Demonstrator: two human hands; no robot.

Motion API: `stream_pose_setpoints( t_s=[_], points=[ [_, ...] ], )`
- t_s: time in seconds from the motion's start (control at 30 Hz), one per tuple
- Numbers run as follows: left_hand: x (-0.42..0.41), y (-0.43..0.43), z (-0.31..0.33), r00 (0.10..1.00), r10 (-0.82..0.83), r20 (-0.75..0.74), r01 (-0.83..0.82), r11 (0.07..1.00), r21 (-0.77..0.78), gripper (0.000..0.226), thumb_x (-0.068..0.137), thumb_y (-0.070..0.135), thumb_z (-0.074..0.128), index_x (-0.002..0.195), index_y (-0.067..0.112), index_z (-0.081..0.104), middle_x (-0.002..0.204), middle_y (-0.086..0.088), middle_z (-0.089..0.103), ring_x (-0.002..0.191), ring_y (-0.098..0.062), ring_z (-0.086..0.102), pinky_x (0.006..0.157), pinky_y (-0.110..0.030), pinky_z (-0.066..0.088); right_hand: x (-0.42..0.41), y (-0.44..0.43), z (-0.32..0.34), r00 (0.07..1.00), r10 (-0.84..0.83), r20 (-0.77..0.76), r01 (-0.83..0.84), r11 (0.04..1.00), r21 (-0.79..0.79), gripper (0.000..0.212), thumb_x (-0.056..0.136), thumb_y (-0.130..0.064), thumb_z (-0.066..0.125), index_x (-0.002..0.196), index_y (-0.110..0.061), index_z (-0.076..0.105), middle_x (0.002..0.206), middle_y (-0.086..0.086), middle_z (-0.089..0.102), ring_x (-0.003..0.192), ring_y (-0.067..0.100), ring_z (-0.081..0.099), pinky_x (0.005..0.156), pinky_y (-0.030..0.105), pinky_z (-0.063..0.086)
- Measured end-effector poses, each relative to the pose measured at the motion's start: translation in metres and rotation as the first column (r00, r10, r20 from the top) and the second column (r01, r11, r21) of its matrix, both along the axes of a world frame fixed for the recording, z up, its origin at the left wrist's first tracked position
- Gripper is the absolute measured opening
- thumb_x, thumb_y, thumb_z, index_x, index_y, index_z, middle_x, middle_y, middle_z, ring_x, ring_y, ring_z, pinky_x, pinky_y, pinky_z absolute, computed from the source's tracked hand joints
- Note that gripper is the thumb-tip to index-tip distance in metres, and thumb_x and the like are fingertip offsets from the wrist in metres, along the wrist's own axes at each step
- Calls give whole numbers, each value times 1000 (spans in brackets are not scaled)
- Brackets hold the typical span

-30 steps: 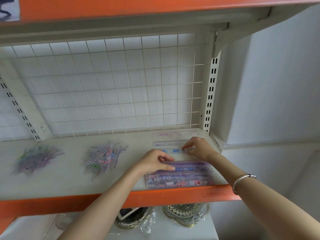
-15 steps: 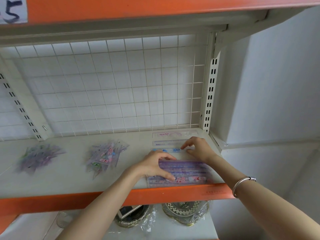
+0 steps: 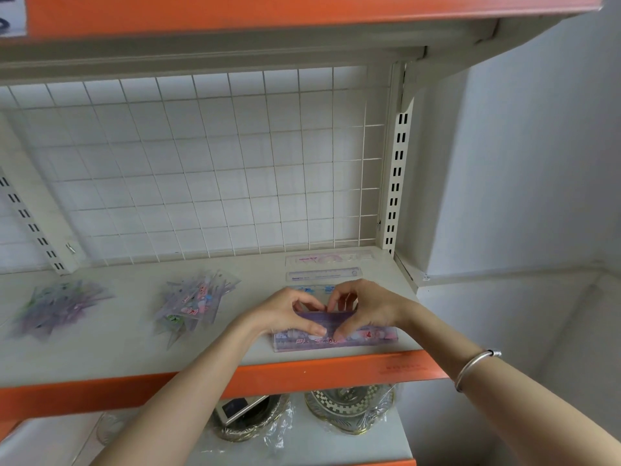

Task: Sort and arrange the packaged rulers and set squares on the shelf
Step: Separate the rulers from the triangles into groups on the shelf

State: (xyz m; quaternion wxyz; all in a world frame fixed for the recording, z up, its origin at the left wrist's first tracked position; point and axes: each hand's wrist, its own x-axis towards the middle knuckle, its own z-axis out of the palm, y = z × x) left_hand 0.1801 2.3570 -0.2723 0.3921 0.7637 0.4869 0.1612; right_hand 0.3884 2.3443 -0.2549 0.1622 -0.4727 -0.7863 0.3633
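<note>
Both your left hand (image 3: 285, 314) and right hand (image 3: 364, 307) pinch the ruler stack (image 3: 366, 338), fingers (image 3: 312, 329) curled; square its edges parallel to the shelf (image 3: 117, 344) front.

I see a cream shelf (image 3: 117, 351) with an orange front lip (image 3: 302, 375); packaged set squares lie on it in a left heap (image 3: 57, 306) and a middle heap (image 3: 193, 302); at right, a stack of rulers (image 3: 366, 336) sits by the lip; behind it, in turn, lie a blue ruler (image 3: 309, 290), a clear ruler (image 3: 324, 274) and a pink ruler (image 3: 329, 258).
</note>
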Motion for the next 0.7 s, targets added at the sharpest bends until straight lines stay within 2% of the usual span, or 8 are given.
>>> stream_pose_setpoints(
  t_s=[0.1,0.27,0.4,0.53,0.7],
  points=[
    [0,0,1,1000,6,-8,-6,1000,-10,40,72,20,82,109,22,67,90,15,61,80,1,48,69,-7,39,-2,-5,0,997,37,66,-38,999,12,48,51,-18,90,86,-24,58,88,-4,57,77,10,51,69,26,42],
    [-1,0,2,1000,5,-11,-5,1000,-18,42,74,20,80,114,20,66,99,14,62,84,2,48,69,-4,38,-2,-2,4,999,24,32,-23,1000,-10,39,54,-13,88,75,-29,60,83,-6,58,76,11,52,69,24,43],
    [-4,-1,7,1000,-2,19,3,999,-42,39,78,19,77,115,20,66,105,12,64,91,-1,52,74,-2,40,-1,-2,7,1000,-4,-27,3,1000,-22,27,59,-10,86,70,-24,67,78,1,64,71,12,56,67,23,46],
    [-7,-5,9,998,-1,61,5,998,-69,37,80,15,75,116,18,67,104,11,65,91,2,56,79,-8,43,1,0,9,996,-40,-75,34,996,-81,15,63,-12,86,69,-18,73,68,3,67,66,11,59,68,22,46],
    [-8,-7,8,997,-1,77,10,994,-109,34,79,14,76,112,19,69,101,3,70,98,-10,63,95,-22,47,2,3,11,993,-76,-86,67,993,-100,12,64,-13,84,72,-11,76,69,4,67,67,6,59,83,30,48]
  ],
)
